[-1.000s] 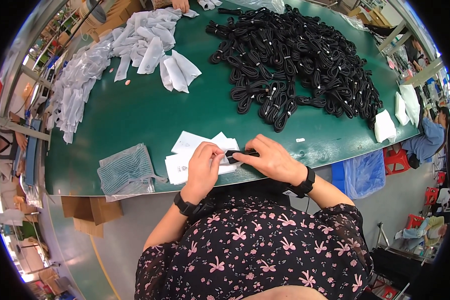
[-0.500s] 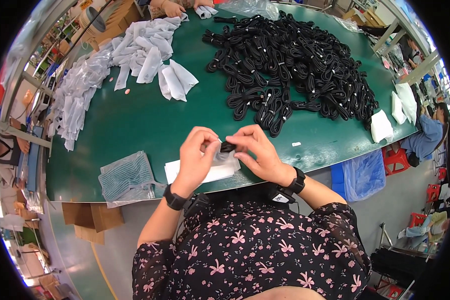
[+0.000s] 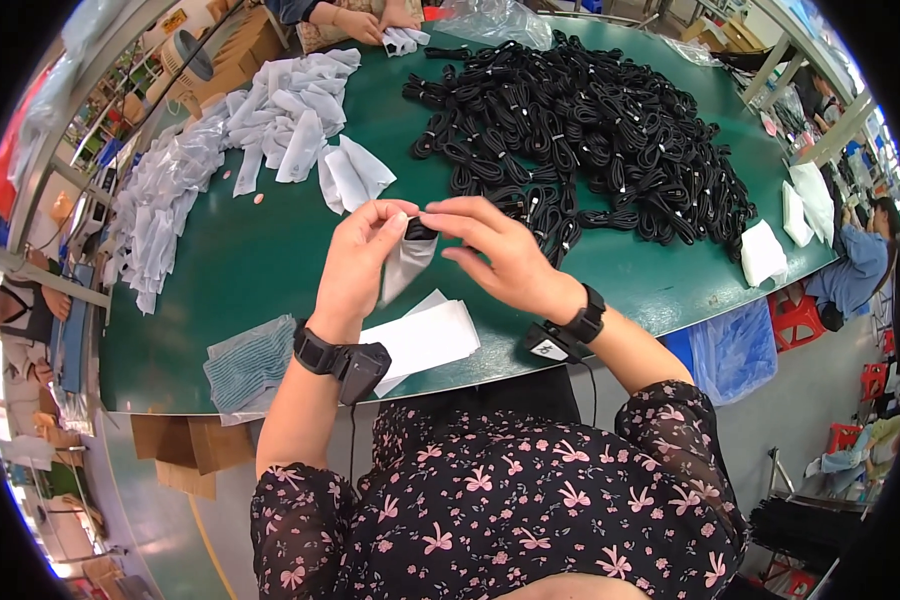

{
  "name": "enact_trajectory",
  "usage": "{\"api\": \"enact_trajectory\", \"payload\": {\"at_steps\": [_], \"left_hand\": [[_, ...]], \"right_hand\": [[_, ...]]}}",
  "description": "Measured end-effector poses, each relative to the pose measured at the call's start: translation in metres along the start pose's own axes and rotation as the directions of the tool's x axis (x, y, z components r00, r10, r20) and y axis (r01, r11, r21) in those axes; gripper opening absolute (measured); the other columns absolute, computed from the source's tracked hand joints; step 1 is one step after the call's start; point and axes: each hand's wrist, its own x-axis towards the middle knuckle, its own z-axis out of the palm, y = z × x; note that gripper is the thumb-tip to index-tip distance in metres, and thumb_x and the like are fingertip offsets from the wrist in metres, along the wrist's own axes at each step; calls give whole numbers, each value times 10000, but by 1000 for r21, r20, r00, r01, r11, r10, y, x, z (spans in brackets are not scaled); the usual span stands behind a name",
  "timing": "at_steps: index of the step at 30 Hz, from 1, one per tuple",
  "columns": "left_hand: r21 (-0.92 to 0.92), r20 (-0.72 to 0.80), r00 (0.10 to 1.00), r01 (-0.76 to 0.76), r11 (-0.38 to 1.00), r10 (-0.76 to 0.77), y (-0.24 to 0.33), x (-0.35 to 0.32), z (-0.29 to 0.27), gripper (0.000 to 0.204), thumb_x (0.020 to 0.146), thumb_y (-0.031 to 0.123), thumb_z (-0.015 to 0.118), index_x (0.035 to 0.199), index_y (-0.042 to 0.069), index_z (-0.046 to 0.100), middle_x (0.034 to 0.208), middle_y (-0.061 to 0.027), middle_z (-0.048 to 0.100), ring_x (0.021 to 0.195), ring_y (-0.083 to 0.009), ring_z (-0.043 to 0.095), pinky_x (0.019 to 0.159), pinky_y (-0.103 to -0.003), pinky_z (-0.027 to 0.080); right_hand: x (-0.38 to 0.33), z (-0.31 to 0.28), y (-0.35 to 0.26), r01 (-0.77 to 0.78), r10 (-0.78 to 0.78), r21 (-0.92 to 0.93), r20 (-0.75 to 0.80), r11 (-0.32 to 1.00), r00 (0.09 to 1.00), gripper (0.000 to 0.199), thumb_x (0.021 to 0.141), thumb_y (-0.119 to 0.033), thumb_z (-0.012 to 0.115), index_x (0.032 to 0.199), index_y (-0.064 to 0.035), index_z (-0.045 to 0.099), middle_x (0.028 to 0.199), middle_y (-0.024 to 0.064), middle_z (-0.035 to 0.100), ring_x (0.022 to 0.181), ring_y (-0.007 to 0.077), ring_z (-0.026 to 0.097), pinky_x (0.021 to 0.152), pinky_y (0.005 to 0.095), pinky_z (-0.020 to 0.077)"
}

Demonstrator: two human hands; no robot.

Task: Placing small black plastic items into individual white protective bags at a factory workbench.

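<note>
My left hand [image 3: 355, 262] pinches the upper edge of a small translucent white bag [image 3: 404, 270], which hangs down below the fingers. The end of a coiled black cable [image 3: 419, 231] shows at the bag's mouth, with the rest of it inside or hidden. From the right, my right hand [image 3: 505, 260] has its fingertips closed over the cable and the bag's top edge, its thumb lower down. Beneath my hands, near the table's front edge, lies a stack of flat white bags [image 3: 432, 343].
A large heap of coiled black cables [image 3: 590, 140] covers the far right of the green table [image 3: 270, 250]. Filled white bags [image 3: 295, 115] pile up at the far left. A striped cloth [image 3: 250, 365] lies front left. Another person's hands [image 3: 370, 25] work at the far edge.
Both hands have risen away from the flat bag stack and shifted left with the bag and cable. The cable sits at the bag's mouth, and the bag now hangs longer below my left fingers.
</note>
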Motion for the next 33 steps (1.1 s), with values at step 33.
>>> {"api": "enact_trajectory", "payload": {"at_steps": [33], "left_hand": [[779, 150, 977, -213, 590, 154, -79, -101, 36, 105, 829, 47, 693, 882, -10, 622, 877, -113, 608, 769, -281, 633, 657, -350, 512]], "right_hand": [[-33, -12, 56, -299, 352, -344, 100, 890, 931, 329, 878, -113, 648, 1199, -80, 589, 983, 110, 604, 900, 286, 606, 764, 382, 472]]}}
